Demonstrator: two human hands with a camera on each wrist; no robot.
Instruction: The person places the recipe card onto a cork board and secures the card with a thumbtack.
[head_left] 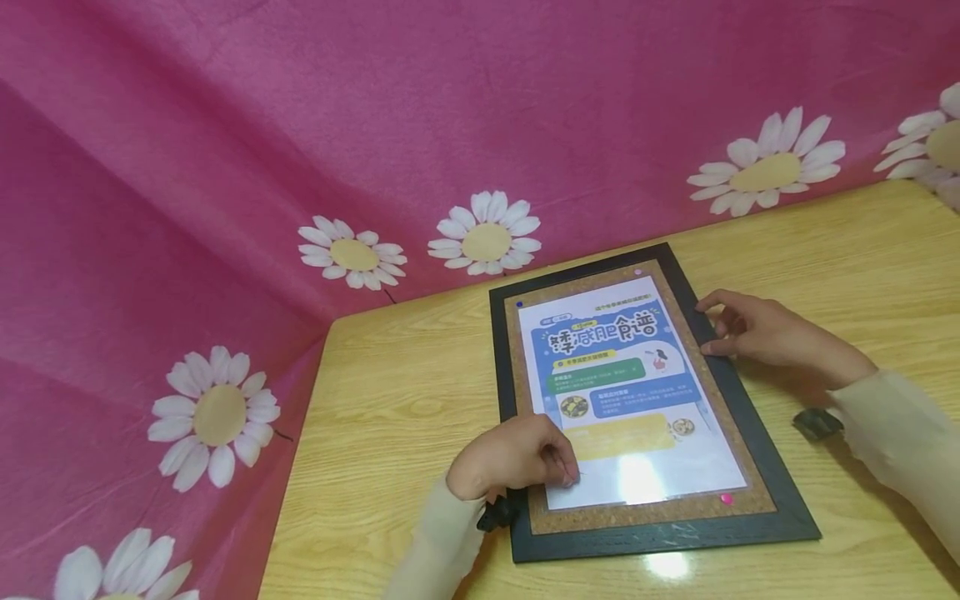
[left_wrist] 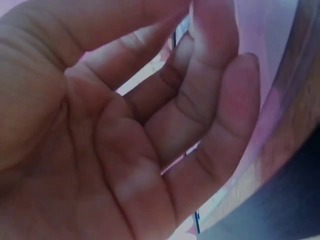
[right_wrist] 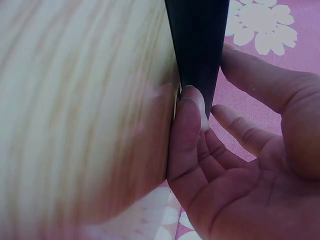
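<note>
A framed cork board lies on the wooden table, with a printed poster on its cork. The left hand is over the poster's lower left part, thumb and finger pinching together. A thin spike like a push pin's point shows at its fingertips; the pin's head is hidden. In the left wrist view the other fingers of the left hand are curled. At the board's right edge, the right hand holds the black frame between thumb and fingers.
A blue push pin and a pale pink one are at the poster's top corners, a bright pink one at lower right. A pink cloth with daisies hangs behind and left of the table.
</note>
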